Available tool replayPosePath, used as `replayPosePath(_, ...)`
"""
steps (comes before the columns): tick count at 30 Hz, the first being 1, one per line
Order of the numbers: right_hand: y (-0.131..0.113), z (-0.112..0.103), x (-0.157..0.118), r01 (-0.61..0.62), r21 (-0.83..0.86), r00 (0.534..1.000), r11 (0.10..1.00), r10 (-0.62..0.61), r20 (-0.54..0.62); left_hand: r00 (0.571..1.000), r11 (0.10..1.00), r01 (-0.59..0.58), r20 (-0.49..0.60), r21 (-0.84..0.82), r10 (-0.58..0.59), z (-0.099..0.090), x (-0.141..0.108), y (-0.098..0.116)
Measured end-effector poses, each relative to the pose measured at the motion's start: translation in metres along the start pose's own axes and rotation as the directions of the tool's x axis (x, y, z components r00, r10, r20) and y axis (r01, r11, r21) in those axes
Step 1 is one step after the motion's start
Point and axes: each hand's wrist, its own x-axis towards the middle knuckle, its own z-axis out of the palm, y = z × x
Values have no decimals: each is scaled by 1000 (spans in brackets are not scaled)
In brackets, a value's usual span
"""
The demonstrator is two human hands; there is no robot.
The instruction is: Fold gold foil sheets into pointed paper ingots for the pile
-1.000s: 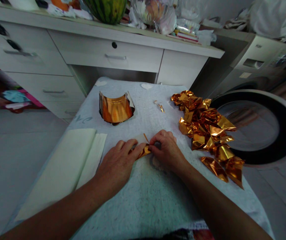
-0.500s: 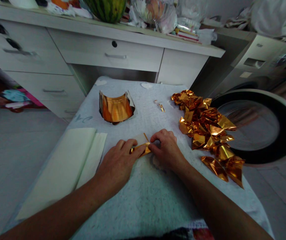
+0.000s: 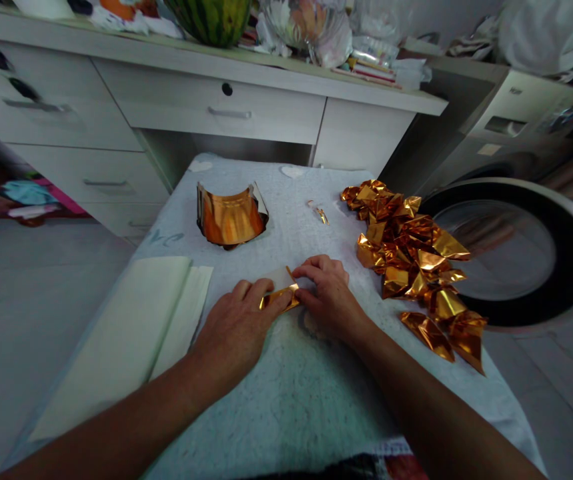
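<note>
A small sheet of gold foil paper [image 3: 282, 275], pale on its upper face and with a gold strip folded along its near edge, lies on the cloth between my hands. My left hand [image 3: 236, 327] presses the folded strip with thumb and fingertips from the left. At the right end, my right hand [image 3: 329, 293] pinches the paper's edge between thumb and index finger. Part of the sheet is hidden under my fingers. Beyond it stands a curved stack of gold foil sheets [image 3: 231, 217]. To the right lies a heap of folded gold foil pieces [image 3: 403, 233].
Pale paper sheets [image 3: 116, 340] lie at the left of the cloth-covered table [image 3: 276, 413]. Small gold scraps [image 3: 321, 215] sit near the back. White drawers [image 3: 231, 110] stand behind, with a watermelon [image 3: 211, 20] on top. An open washing machine door [image 3: 511, 247] is at the right.
My right index fingertip has moved a little left onto the foil paper's edge. My left hand keeps its hold. The whole view has shifted very slightly.
</note>
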Motion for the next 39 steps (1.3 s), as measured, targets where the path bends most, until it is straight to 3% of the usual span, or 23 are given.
replayPosePath(18, 1, 2, 0, 57, 52, 998, 997, -57, -9, 999, 1000, -28, -16, -2, 28, 5, 0, -3)
replayPosePath(39, 2, 2, 1, 2, 27, 1000, 1000, -2, -2, 1000, 1000, -15, 16, 12, 15, 3, 0, -2)
